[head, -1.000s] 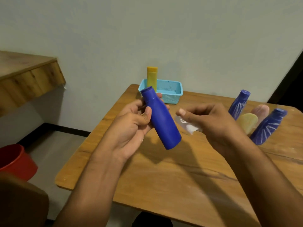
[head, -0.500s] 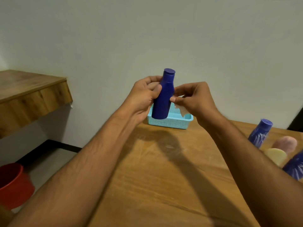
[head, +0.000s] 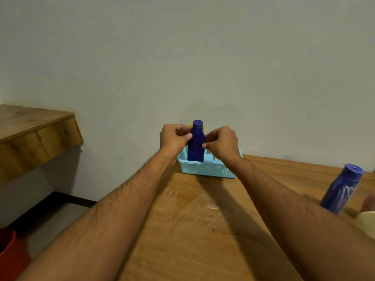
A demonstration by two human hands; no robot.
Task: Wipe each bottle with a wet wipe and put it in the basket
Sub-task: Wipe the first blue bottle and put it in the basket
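Note:
A plain dark blue bottle (head: 196,144) stands upright inside the light blue basket (head: 207,168) at the table's far edge. My left hand (head: 174,138) grips its neck from the left with curled fingers and thumb. My right hand (head: 222,143) is at the bottle's right side, fingers curled, pinching the white wet wipe (head: 210,154), which only peeks out beneath it. A yellow bottle (head: 191,125) in the basket is almost hidden behind the blue one.
On the right of the wooden table (head: 192,230) a blue bottle with white streaks (head: 342,189) leans beside a cream bottle (head: 367,222) cut off by the edge. A wooden shelf (head: 34,126) juts out at left; a red bucket (head: 8,254) sits on the floor.
Both hands carried the blue bottle forward from mid-air above the table and lowered it upright into the basket. The right hand stayed beside it with the wipe.

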